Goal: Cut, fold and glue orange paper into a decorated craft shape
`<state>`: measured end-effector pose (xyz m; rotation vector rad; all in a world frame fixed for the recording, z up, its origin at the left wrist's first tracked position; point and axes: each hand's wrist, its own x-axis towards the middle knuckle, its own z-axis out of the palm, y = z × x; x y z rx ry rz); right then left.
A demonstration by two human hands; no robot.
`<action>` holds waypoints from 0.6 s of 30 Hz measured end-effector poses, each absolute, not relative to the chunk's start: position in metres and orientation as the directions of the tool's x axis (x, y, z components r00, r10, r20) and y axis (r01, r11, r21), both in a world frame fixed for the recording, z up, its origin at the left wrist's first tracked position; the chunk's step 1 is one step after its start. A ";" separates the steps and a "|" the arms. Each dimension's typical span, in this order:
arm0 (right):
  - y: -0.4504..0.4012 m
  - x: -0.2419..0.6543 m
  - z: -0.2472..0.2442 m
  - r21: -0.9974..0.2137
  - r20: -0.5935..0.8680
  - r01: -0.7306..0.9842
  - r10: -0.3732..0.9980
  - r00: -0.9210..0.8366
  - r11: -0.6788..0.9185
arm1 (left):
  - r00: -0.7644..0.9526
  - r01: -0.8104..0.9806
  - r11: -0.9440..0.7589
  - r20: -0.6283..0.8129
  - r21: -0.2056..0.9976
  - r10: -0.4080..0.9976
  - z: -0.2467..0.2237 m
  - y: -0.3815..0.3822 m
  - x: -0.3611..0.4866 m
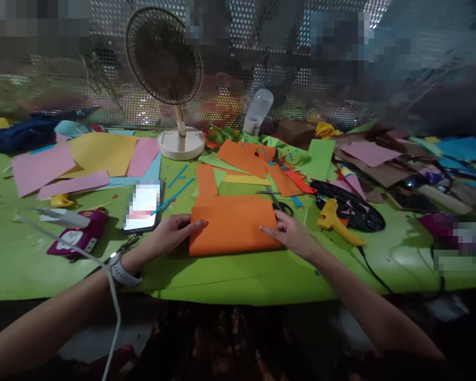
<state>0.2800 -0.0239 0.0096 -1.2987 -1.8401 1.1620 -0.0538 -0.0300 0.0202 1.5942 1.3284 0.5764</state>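
Observation:
A folded sheet of orange paper (233, 226) lies between my two hands near the front of the green-covered table. My left hand (178, 233) grips its left edge, thumb on top and fingers beneath. On the right edge, my right hand (287, 233) pinches the paper the same way. Scissors (282, 205) lie just behind the right hand, their blades partly behind loose paper. A phone (143, 205) with a lit screen rests left of the paper, beyond my left hand. To the right is a yellow hot glue gun (338, 225) beside a black tray (351, 209) with paper scraps.
A fan (181, 143) stands at the back, next to a clear bottle-like object (258, 108). Coloured sheets (99, 153) lie at the left and more paper at the right. A purple power strip (81, 233) sits at left, and a white cable (113, 296) crosses my left forearm.

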 end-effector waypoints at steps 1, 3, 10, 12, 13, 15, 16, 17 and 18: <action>-0.024 0.279 0.008 -0.857 -0.008 0.493 0.952 -0.306 0.151 | 0.282 0.523 0.033 -0.209 0.852 0.936 0.020 -0.028 -0.053; -0.024 0.278 0.008 -0.713 0.103 0.669 0.975 -0.196 0.209 | 0.260 0.602 -0.013 -0.181 0.798 0.948 0.019 -0.023 -0.051; -0.024 0.264 0.011 -0.124 0.377 0.745 0.725 -0.576 0.656 | 0.271 0.760 -0.137 -0.118 0.636 0.955 0.019 0.006 -0.045; -0.022 0.260 0.009 -0.054 0.349 0.734 0.702 -0.621 0.677 | 0.278 0.767 -0.122 -0.155 0.630 0.948 0.016 0.014 -0.046; -0.021 0.259 0.008 -0.029 0.346 0.739 0.700 -0.625 0.673 | 0.278 0.768 -0.107 -0.177 0.631 0.944 0.014 0.017 -0.046; -0.017 0.258 0.004 -0.012 0.333 0.728 0.689 -0.644 0.686 | 0.259 0.777 -0.055 -0.239 0.627 0.936 0.012 0.022 -0.047; -0.016 0.258 0.002 -0.022 0.312 0.711 0.681 -0.663 0.702 | 0.247 0.787 -0.030 -0.270 0.616 0.931 0.012 0.023 -0.047; -0.015 0.258 0.000 -0.040 0.284 0.692 0.672 -0.683 0.721 | 0.236 0.801 -0.016 -0.291 0.598 0.927 0.013 0.024 -0.047; -0.014 0.258 -0.003 -0.059 0.257 0.677 0.667 -0.700 0.734 | 0.229 0.820 -0.018 -0.299 0.572 0.927 0.016 0.024 -0.046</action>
